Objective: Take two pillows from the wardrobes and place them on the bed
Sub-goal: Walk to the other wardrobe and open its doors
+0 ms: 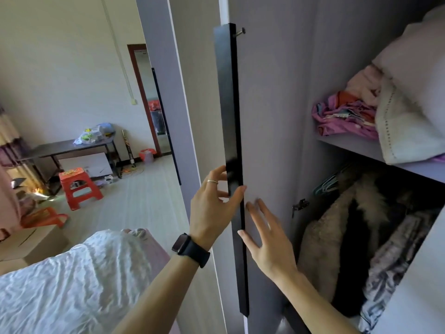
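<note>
So the wardrobe (337,56) door (265,116) is being seen edge-on here, swung open. The long black handle (231,116) is being pinched low down by the left hand (212,206). The thumb is being pressed on the near side and the other fingers are being curled round the far side, so that hand is clamped on the handle. A dark watch (190,249) is being worn on that wrist and a thin ring (212,181) on one finger.

The right hand (267,242) is being held flat against the inner face of the door, just beside the handle. Its fingers are being held straight and spread apart, and nothing is being gripped by it. Whether the palm is actually being pressed on the panel can't be told.

Inside, the shelf (349,143) is being taken up by folded bedding. What looks like a cream pillow (404,131) with a dotted stitch line is being carried at the front edge, overhanging a bit. A crumpled pink cloth (344,116) is being squashed in just left of it, and more pale bedding is being piled on top. A second pillow can't be picked out for sure.

Below the shelf, furry coats (337,237) are being hung beside some hangers (327,184).

The bed (72,285), covered in crinkly white fabric, is being shown at lower left, well apart from the pillow, with the door between them. Further back, a red stool (79,186) is being shown on the floor near a dark table (67,148).
</note>
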{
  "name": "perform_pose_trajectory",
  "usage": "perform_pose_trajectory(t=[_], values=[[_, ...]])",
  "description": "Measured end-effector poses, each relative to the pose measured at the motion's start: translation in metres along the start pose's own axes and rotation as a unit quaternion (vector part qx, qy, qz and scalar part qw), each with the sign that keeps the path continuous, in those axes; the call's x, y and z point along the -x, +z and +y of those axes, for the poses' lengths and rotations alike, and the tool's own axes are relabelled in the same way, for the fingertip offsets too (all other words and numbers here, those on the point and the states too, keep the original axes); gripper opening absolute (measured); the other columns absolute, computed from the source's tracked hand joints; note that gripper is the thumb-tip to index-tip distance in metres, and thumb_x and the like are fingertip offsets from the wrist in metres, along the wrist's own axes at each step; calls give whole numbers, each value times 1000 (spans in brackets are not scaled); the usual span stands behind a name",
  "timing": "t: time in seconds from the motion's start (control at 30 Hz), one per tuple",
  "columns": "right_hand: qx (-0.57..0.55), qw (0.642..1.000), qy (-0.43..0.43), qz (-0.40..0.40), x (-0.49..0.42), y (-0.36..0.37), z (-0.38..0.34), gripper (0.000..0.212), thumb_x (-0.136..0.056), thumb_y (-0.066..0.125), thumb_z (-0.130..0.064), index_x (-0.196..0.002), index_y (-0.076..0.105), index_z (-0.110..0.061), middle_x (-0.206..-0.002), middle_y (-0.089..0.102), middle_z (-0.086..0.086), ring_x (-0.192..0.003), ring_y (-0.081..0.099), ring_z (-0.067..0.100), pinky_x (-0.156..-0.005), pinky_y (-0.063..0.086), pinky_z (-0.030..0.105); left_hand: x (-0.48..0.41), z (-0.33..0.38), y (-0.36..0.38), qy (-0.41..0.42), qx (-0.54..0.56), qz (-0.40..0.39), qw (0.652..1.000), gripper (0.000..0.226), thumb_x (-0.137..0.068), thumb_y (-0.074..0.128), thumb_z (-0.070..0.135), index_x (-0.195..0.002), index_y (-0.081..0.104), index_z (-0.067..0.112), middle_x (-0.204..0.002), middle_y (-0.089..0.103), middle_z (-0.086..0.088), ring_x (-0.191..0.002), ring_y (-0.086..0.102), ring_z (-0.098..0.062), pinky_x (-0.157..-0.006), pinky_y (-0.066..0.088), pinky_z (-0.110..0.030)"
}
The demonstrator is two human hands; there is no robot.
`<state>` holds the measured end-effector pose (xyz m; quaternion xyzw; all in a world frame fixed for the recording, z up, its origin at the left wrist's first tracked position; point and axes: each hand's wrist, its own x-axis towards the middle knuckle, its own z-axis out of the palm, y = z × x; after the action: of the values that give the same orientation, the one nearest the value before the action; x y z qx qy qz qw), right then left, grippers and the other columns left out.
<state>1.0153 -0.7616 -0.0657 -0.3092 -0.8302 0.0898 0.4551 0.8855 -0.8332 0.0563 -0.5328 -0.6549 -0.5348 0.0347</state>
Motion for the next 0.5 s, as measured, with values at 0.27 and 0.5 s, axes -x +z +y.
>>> perform_pose_trajectory(t=[0.27,0.5], values=[[22,995,63,-76,-20,20,-12,88,-91,52,-67,-159,7,-34,-169,8,-4,-151,27,20,-108,49,42,-6,-24,-6,-59,57,37,996,52,-93,69,31,-140,49,41,-122,61,20,-89,67,4,-71,48,-3],[-10,995,100,-21,30,-33,8,66,-95,51,-60,-153,34,-34,-163,26,-11,-148,28,11,-112,40,32,56,-42,26,-57,78,10,995,49,-93,65,18,-136,50,37,-134,53,15,-117,55,6,-90,44,-8]])
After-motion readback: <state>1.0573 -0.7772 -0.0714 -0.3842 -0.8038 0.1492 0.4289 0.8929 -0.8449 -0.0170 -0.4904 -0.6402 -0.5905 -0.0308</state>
